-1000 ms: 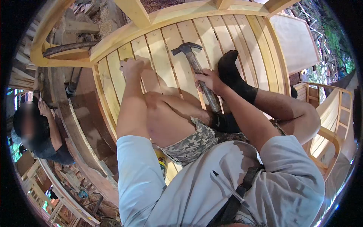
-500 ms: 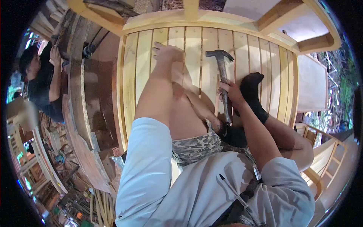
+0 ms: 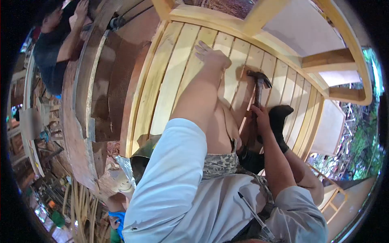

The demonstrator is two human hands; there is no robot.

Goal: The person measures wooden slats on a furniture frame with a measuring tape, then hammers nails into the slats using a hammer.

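My left hand (image 3: 213, 56) rests on the pale wooden slats (image 3: 174, 60), fingers spread, nothing held in it. The fingers of my right hand (image 3: 261, 116) wrap around the handle of a claw hammer (image 3: 258, 91). Its dark metal head points away from me, just over the slats, and its lower handle is partly hidden by the hand. I sit on the slatted platform with legs folded. A foot in a black sock (image 3: 278, 125) lies close to my right hand.
A wooden frame rail (image 3: 243, 30) borders the slats at the far side, with curved armrest-like pieces (image 3: 356, 44) on the right. Rough boards (image 3: 77, 101) stand at left, where another person (image 3: 50, 60) is. Thin wood strips (image 3: 79, 210) lie lower left.
The view has turned, so the slats now slant and the person at left appears closer. The hammer's head sits a little lower and further right in view. My left hand stays spread on the slats.
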